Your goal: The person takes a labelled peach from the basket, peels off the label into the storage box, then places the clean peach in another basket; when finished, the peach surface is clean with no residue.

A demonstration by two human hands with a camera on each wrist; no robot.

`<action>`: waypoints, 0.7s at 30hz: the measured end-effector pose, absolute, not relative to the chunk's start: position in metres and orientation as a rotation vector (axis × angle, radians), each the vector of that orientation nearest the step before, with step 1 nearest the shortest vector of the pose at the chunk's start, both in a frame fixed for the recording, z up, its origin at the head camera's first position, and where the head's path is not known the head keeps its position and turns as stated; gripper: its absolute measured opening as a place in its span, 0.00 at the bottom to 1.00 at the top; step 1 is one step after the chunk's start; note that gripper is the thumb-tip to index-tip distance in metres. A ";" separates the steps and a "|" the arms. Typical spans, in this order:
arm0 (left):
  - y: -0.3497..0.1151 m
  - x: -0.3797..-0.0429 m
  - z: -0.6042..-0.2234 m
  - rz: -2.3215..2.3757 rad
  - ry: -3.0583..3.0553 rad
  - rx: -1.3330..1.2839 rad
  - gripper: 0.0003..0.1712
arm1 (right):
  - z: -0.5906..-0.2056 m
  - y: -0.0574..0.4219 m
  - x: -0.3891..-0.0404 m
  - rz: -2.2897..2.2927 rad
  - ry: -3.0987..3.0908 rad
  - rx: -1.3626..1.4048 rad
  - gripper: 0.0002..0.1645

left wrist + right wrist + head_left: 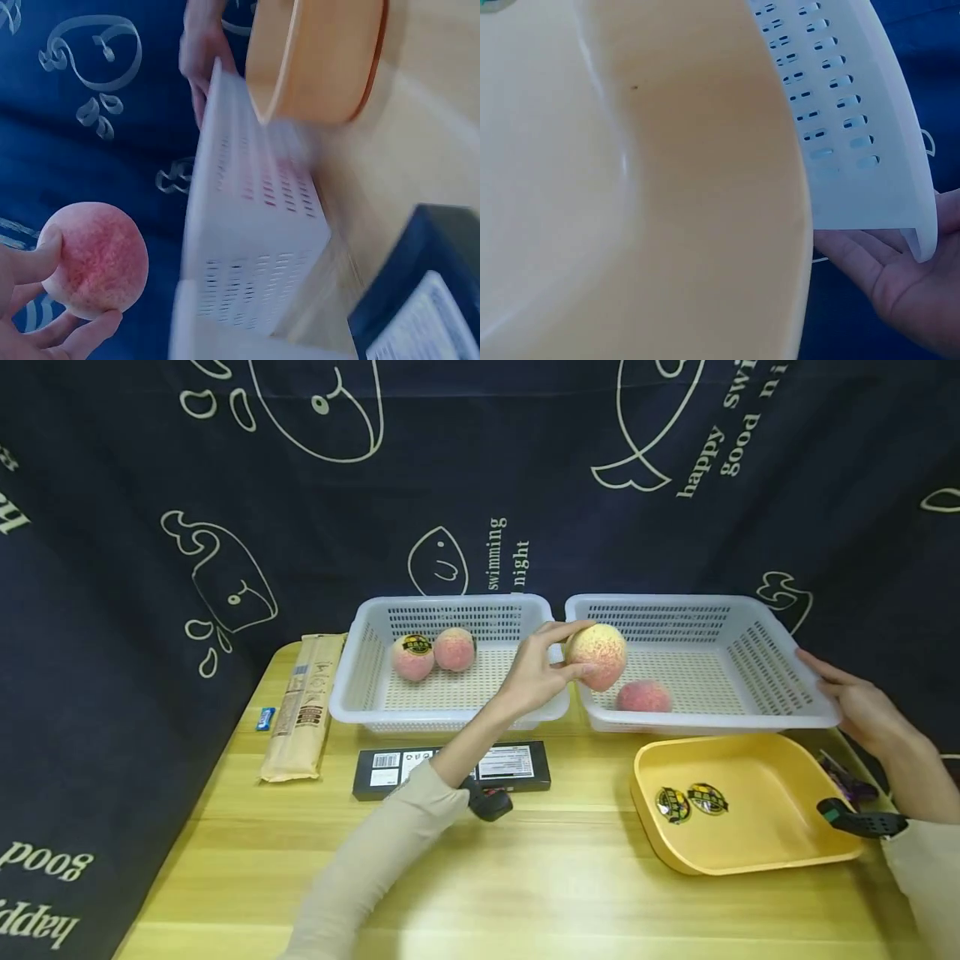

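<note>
A pink-and-yellow peach (597, 657) is in my left hand (534, 672), pinched between thumb and fingers over the near left corner of the right white basket (712, 721). In the left wrist view the same peach (96, 259) shows its pink side. Another peach (644, 696) lies inside that basket by the front wall. My right hand (862, 710) touches the basket's right end, with its fingers extended along the outside of the rim. In the right wrist view, the basket's edge partly hides the right hand (900, 277). Two peaches (454, 649) sit in the left white basket (450, 717), one with a black-and-gold label.
A yellow tub (750, 852) with two black-and-gold labels (708, 798) stands before the right basket. A black box (536, 766) lies under my left forearm. At the left are a long beige package (303, 710) and a small blue packet (266, 719). A dark curtain hangs behind.
</note>
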State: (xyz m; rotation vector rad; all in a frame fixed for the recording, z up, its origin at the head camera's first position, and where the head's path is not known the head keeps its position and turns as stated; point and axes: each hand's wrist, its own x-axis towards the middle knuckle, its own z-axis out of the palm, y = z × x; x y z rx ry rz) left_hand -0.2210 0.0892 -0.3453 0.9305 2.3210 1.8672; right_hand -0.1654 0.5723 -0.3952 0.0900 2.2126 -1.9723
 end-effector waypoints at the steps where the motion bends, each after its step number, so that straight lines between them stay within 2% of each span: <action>1: 0.097 -0.230 -0.347 1.826 2.371 0.925 0.33 | -0.394 0.572 -0.165 -1.996 2.188 0.082 0.34; 6: 0.132 -0.254 -0.352 1.524 2.595 0.901 0.34 | -0.393 0.569 -0.163 -1.966 2.233 0.060 0.34; 15: 0.172 -0.255 -0.348 0.687 2.932 0.980 0.35 | -0.392 0.561 -0.162 -1.687 2.505 0.158 0.33; 21: 0.185 -0.253 -0.356 0.626 2.925 0.937 0.37 | -0.393 0.559 -0.160 -1.619 2.570 0.180 0.33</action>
